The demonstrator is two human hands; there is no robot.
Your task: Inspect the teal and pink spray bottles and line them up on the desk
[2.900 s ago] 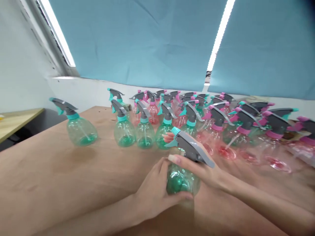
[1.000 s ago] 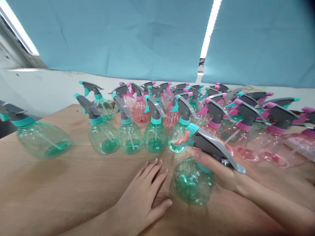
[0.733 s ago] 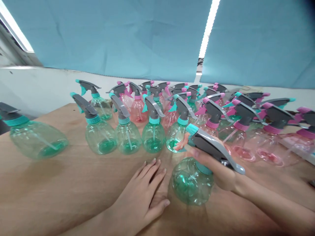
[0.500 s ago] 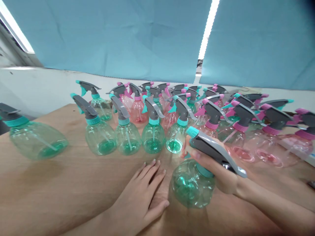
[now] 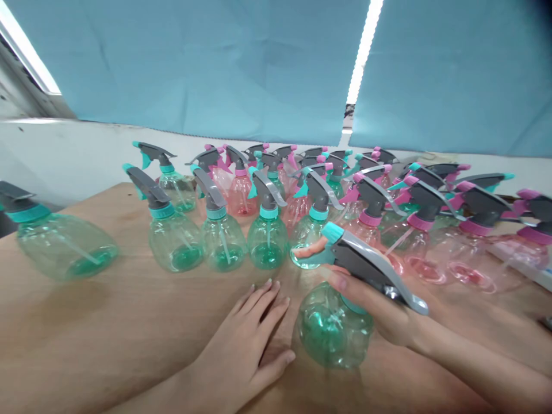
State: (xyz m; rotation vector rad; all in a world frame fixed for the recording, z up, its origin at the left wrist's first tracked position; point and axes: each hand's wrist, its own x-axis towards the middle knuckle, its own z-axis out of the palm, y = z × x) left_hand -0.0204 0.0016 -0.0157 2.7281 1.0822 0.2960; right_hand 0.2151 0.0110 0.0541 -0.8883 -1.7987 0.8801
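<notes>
Your two hands are working apart. Your left hand (image 5: pixel 245 339) is lying palm down on the wooden table (image 5: pixel 142 322), fingers slightly spread, holding nothing. Your right hand (image 5: pixel 383 307) is clamping round the neck of a green spray bottle (image 5: pixel 334 333), just below its grey head (image 5: pixel 366 261), with a finger extending at the turquoise trigger. This bottle is tilting, sitting just right of your left hand; whether its base is touching the wood, you cannot tell from this angle. Beyond your hands, four green bottles (image 5: pixel 267 241) are standing in a row, the rightmost being partly covered by your fingers. Pink bottles (image 5: pixel 474 259) are continuing the row rightward. One more green bottle (image 5: pixel 64 247) is standing apart, far left. Behind, a blue sheet (image 5: pixel 241 69) is hanging.
</notes>
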